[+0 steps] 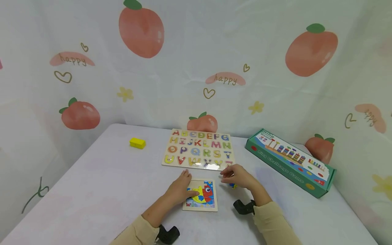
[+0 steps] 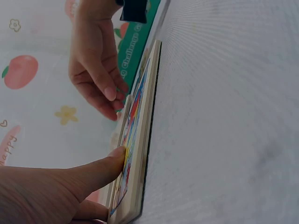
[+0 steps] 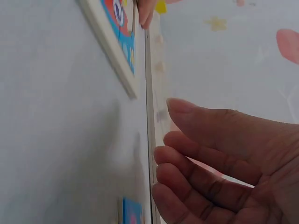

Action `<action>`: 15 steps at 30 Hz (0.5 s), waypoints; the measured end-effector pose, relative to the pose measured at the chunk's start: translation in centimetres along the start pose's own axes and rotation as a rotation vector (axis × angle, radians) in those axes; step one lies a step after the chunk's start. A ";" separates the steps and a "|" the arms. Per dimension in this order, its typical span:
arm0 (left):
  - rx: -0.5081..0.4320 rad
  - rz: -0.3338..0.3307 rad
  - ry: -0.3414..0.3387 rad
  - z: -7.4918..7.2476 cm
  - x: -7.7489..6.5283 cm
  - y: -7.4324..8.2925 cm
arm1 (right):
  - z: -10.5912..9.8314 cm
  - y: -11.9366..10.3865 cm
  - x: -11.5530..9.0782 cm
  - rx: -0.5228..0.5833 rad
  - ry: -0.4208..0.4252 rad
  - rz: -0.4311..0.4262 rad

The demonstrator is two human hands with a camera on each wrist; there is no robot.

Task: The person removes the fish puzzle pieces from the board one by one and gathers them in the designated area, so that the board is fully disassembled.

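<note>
A small square wooden fish puzzle [image 1: 208, 200] lies on the table, with a red and yellow fish on blue. Bare wood shows in its upper left part. My left hand [image 1: 179, 190] rests over its left side, fingers extended along the edge and thumb touching the picture; the left wrist view shows that thumb [image 2: 114, 158] on the face. To the right, my right hand [image 1: 240, 177] hovers with loosely bent fingers and holds nothing. Below it lies a blue puzzle piece [image 1: 233, 185], partly hidden by the hand; the right wrist view shows the piece [image 3: 133, 212] at the bottom edge.
Behind the fish puzzle lies a wooden alphabet board [image 1: 167, 149] with coloured letters. A green Ring Challenge Game box [image 1: 284, 168] stands at the right. A yellow block [image 1: 137, 143] sits at the back left. A printed curtain [image 1: 183, 68] hangs behind the table.
</note>
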State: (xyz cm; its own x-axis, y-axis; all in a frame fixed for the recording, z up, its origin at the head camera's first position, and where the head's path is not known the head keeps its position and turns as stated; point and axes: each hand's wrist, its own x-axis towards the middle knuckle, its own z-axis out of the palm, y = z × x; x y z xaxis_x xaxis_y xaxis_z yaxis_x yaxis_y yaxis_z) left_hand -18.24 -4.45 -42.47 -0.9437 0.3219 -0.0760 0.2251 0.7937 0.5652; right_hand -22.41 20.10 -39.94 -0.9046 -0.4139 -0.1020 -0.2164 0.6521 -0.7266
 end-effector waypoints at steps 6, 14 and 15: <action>-0.013 -0.011 -0.011 0.0 0.0 0.0 | 1.3 -1.1 1.0 0.035 -0.043 -0.005; -0.007 -0.013 -0.018 -0.1 0.2 0.0 | 2.2 -2.0 1.4 -0.008 -0.074 0.000; -0.004 -0.011 -0.017 -0.1 0.3 0.0 | 2.3 -2.1 1.4 -0.011 -0.075 0.003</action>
State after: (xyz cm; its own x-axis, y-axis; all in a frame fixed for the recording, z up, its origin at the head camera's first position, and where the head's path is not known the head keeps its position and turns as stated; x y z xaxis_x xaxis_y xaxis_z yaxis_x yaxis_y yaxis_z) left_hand -18.53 -4.44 -42.43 -0.9419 0.3218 -0.0963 0.2136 0.7950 0.5678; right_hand -22.36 16.68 -40.09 -0.8753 -0.4582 -0.1547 -0.2183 0.6597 -0.7191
